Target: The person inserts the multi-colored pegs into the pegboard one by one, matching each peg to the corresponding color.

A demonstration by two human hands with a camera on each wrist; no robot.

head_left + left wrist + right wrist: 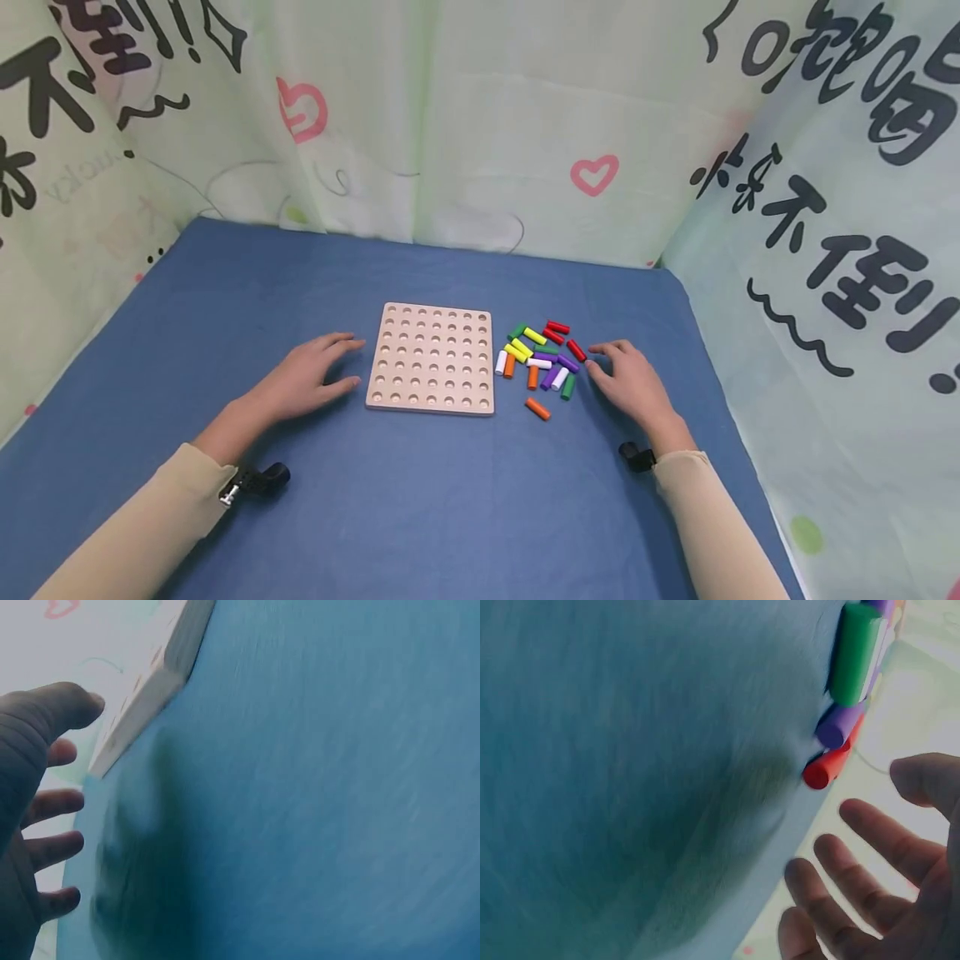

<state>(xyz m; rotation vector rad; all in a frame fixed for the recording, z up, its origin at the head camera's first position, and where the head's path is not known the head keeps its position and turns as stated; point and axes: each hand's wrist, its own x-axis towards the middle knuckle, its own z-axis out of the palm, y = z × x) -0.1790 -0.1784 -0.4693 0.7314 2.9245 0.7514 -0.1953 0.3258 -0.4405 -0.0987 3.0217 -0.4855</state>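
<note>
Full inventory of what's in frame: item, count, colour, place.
Board: 1, pale wood tone, holed, between the hands
Pegs: 18 visible; 3 each red, yellow, green, purple, white, orange; right of board
Cloth: 1, blue, under everything
Curtain walls: 3, pale green-white, back and sides
Heart prints: 2 clear, pink, back curtain
Wrist cameras: 2, black, one per wrist
Sleeves: 2, beige, lower corners
Left hand: 1, bare, left of board
Right hand: 1, bare, beside pegs

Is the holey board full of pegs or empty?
Empty. Its holes all look bare in the head view, and the pegs lie scattered on the blue surface beside the board.
</note>
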